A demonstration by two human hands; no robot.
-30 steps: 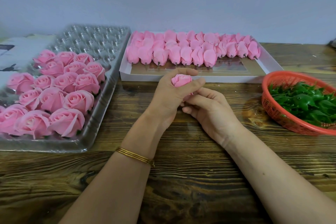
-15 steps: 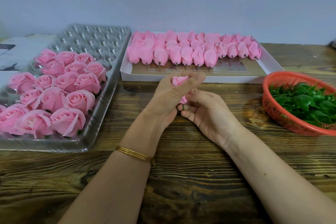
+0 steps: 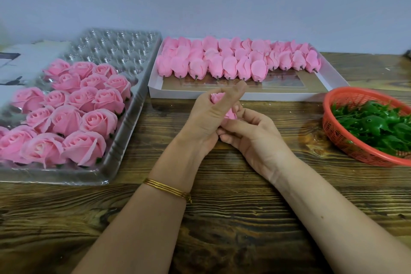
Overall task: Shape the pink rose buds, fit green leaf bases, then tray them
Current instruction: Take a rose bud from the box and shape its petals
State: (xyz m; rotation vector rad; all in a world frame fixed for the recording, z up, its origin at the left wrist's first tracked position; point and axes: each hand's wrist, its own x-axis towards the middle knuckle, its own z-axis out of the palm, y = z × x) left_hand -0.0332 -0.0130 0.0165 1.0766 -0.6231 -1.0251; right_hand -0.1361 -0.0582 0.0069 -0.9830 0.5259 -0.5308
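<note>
— Gripping a pink rose bud (image 3: 216,97) with the left hand (image 3: 206,118) at the centre of the frame, as seen from the head camera. Fingers curled round its sides, thumb laid up along its right edge.

— Doing what with the right hand (image 3: 253,138)?

— Meeting the left just below and to the right, fingers bent inward and pinching the lower part of the same bud. Cannot tell whether a base is fitted under it; hidden by both hands.

— Wearing anything at the wrist?

— Thin gold bangles (image 3: 166,187) on the left forearm, lower middle.

— Lying where, the rest of the stock?

— Spread over a dark wooden table (image 3: 222,218). At left, a clear plastic tray (image 3: 121,147) carrying rows of opened pink roses (image 3: 89,118) in its nearer part. At upper middle, a shallow white box (image 3: 200,95) holding closed buds (image 3: 222,67) on their sides, short dark stubs pointing toward the bottom of the frame. At right edge, a red mesh basket (image 3: 347,142) heaped with green leaf bases (image 3: 378,127), partly cut off by the frame.
</note>
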